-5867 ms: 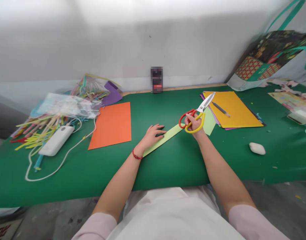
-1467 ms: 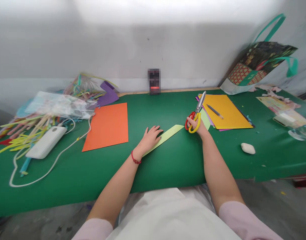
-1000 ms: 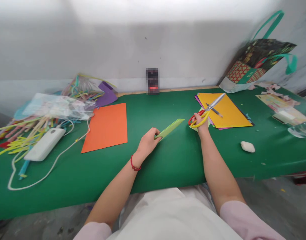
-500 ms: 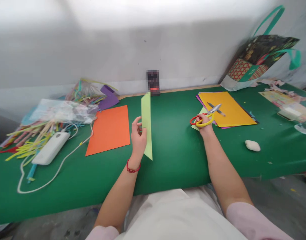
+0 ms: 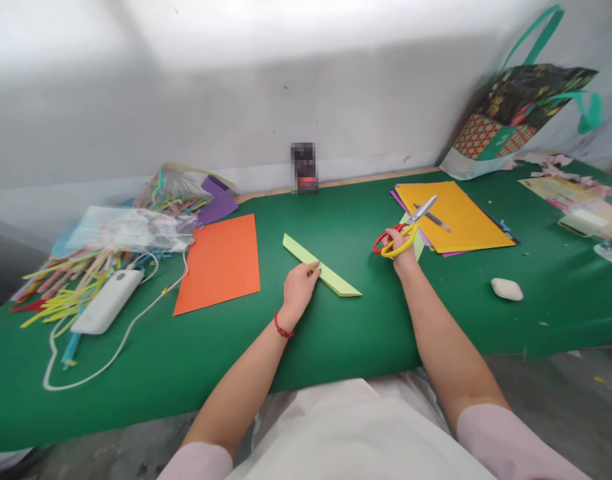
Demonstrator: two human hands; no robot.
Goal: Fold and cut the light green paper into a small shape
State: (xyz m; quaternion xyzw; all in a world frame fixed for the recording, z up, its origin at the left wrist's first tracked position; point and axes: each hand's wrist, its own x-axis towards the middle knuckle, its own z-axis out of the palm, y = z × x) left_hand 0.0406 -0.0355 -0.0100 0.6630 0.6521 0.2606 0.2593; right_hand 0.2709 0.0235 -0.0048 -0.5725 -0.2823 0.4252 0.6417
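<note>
A folded light-green paper strip (image 5: pixel 339 283) lies slantwise over the green table (image 5: pixel 331 347). My left hand (image 5: pixel 300 288) pinches it near its middle, thumb and fingers closed on its edge. To the right, my right hand (image 5: pixel 403 257) is wrapped around the scissors (image 5: pixel 420 212), which have one red and one yellow handle loop. Their blades point up and away, over the edge of a stack of yellow paper (image 5: pixel 466 220). A light-green paper piece (image 5: pixel 419 247) shows partly behind my right hand. On that stack rests a pencil-like stick (image 5: pixel 439 221).
Left of my hand lies an orange sheet (image 5: pixel 221 267). Farther left are a white power bank (image 5: pixel 106 303) with its cable and a heap of paper strips (image 5: pixel 61 300). A white eraser-like lump (image 5: pixel 507 289) sits at right, a shopping bag (image 5: pixel 506 127) behind.
The green strip has gone from standing nearly upright in my left hand to lying slanted, and that hand has moved right and down. My right hand with the scissors has shifted slightly left.
</note>
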